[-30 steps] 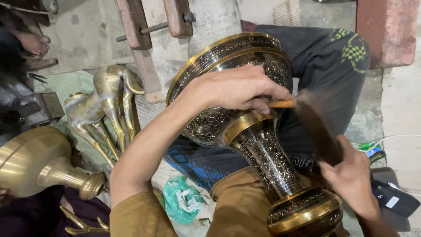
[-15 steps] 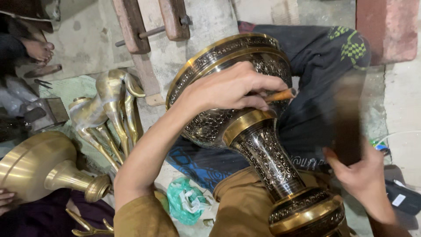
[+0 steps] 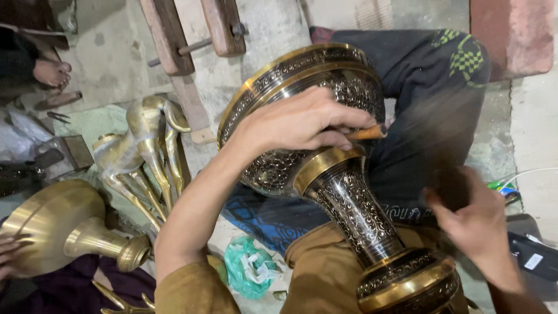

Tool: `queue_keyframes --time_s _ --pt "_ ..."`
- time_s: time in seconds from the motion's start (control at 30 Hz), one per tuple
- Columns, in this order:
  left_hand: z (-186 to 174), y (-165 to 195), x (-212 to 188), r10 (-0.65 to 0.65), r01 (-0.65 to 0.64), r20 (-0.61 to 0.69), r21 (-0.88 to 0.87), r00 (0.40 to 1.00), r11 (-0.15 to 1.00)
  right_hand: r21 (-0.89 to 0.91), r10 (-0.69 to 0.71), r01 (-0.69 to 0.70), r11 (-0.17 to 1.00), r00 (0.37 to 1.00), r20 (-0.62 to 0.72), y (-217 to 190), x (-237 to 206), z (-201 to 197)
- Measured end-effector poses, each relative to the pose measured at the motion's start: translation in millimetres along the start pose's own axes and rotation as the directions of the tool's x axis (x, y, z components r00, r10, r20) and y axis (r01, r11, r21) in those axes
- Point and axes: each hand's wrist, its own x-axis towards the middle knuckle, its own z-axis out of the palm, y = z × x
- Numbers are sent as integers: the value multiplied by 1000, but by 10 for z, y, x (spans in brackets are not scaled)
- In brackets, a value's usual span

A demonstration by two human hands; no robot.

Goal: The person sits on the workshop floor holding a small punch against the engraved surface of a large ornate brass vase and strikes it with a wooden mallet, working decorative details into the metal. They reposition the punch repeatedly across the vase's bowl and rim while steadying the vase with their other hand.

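Since the earlier frame the right hand (image 3: 474, 224) has dropped lower and nearer the vase's foot, its dark, motion-blurred striking tool (image 3: 450, 186) down with it; the left hand (image 3: 296, 122) has kept its place. The engraved brass vase (image 3: 325, 174) lies tilted across the person's lap, mouth away, foot toward the camera. The left fingers (image 3: 343, 125) are curled closed around a thin wooden-handled chisel (image 3: 366, 134), its tip against the vase where bowl meets neck. The right fingers look wrapped about the tool, though blur hides how tightly.

As a judgement, the engraving seems well advanced: dense scrolling pattern, blackened in the recesses, already covers bowl, neck and foot, leaving only polished gold bands plain; what remains looks like touch-up near the collar.

The metal is hard and glossy, the chased areas finely pitted. Left of it on the floor lie smooth, unengraved brass pieces: a plain brass vase (image 3: 58, 227) and curved brass figures (image 3: 148, 145). A crumpled green bag (image 3: 250, 270) sits below
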Motion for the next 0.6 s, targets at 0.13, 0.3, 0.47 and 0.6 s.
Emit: queue_keyframes --time_s 0.13,0.3,0.47,0.6 --pt "-9 1 -21 32 -32 -44 1 999 999 7 -1 1 1000 993 -117 -87 22 -65" --pt "2 20 -20 13 -13 -25 -28 1000 1000 -305 -158 153 940 987 7 -230 142 -266" --pt "-10 21 -83 -17 18 -120 4 993 1000 -158 294 -271 950 945 142 -184 262 -108" --pt "-8 -19 -90 -32 37 -87 62 996 997 -205 50 -9 979 979 197 -104 335 33"
